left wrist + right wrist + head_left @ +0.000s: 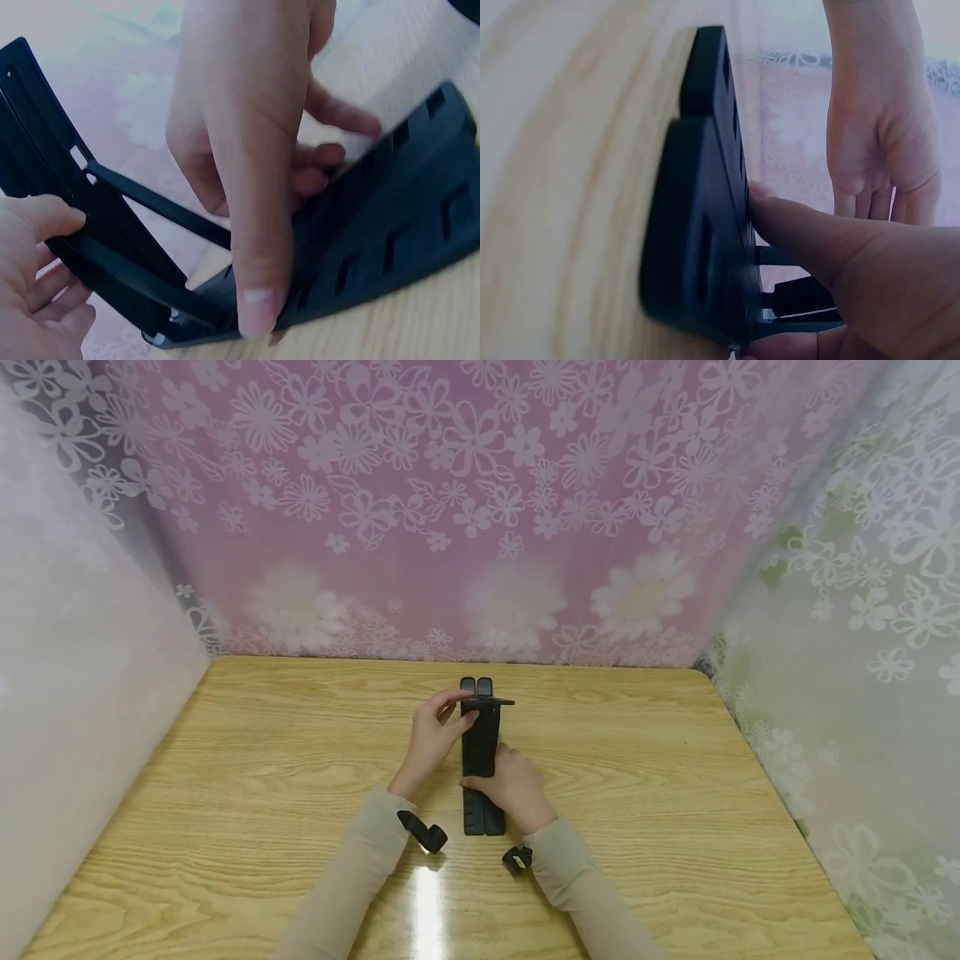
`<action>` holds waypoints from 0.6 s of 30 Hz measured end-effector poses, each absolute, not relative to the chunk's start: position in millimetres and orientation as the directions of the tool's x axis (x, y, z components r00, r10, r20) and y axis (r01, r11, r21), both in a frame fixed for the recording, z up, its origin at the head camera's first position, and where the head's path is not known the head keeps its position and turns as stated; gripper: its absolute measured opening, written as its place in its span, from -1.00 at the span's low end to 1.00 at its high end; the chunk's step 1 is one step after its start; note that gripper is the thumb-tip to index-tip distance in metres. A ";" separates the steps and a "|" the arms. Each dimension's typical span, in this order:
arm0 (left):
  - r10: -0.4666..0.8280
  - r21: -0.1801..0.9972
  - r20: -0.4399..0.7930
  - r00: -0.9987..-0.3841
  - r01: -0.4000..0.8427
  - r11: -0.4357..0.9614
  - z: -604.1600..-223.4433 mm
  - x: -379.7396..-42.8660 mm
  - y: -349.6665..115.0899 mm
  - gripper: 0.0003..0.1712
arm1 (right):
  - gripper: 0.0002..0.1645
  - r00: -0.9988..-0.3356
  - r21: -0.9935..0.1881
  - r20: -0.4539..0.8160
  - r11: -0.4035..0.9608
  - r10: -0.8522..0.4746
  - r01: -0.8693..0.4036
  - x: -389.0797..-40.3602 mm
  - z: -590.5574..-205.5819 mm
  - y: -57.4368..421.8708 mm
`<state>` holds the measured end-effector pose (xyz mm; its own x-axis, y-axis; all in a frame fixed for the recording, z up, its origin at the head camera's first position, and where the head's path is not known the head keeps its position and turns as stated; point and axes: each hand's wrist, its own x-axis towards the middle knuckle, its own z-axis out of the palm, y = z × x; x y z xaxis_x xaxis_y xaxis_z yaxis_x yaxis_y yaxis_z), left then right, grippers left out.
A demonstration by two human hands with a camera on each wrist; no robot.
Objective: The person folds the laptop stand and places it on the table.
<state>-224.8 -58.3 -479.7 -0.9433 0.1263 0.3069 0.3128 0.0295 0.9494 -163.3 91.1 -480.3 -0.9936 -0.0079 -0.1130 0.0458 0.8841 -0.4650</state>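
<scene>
A black folding stand [481, 818] lies lengthwise in front of me, its long base flat on the table. The base has a row of notches [390, 247]. A hinged plate [56, 165] stands raised at an angle from it, joined by two thin struts [161, 202]. My left hand [435, 727] pinches the left edge of the raised plate, thumb on the near face and fingers behind. My right hand [517, 781] grips the base from the right, with its thumb across the top. The right wrist view shows the base's rounded ends [679, 217] close up.
The stand rests on a wood-grain table [262, 793]. A pink flowered curtain [450, 527] hangs behind the far edge, with pale flowered sheets at the left and right [862, 652]. Small black wrist cameras [427, 835] are strapped at both cuffs.
</scene>
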 end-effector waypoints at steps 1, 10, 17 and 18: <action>0.116 0.950 0.305 -0.945 0.310 0.029 -479.4 -224.1 -58.0 -0.62 | -0.15 -0.994 -0.468 -0.112 0.883 -0.016 0.038 -164.4 -480.9 92.5; 0.054 0.953 0.299 -0.953 0.301 0.039 -470.4 -214.6 -58.1 -0.62 | -0.41 -0.985 -0.507 -0.169 0.860 -0.029 0.062 -172.2 -473.6 108.3; 0.047 0.962 0.224 -0.973 0.229 0.152 -453.4 -208.8 -65.2 -0.66 | -0.51 -0.962 -0.615 -0.271 0.775 -0.035 0.146 -178.0 -447.6 124.8; 0.062 0.962 0.212 -0.975 0.219 0.162 -450.7 -208.4 -66.4 -0.67 | -0.53 -0.959 -0.632 -0.281 0.758 -0.033 0.159 -179.3 -443.4 127.4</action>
<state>-208.4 -66.4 -450.7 -0.9753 0.0620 0.2119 0.2193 0.1625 0.9620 -179.3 127.4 -443.4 -0.9592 -0.0330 -0.2808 0.1589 0.7585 -0.6320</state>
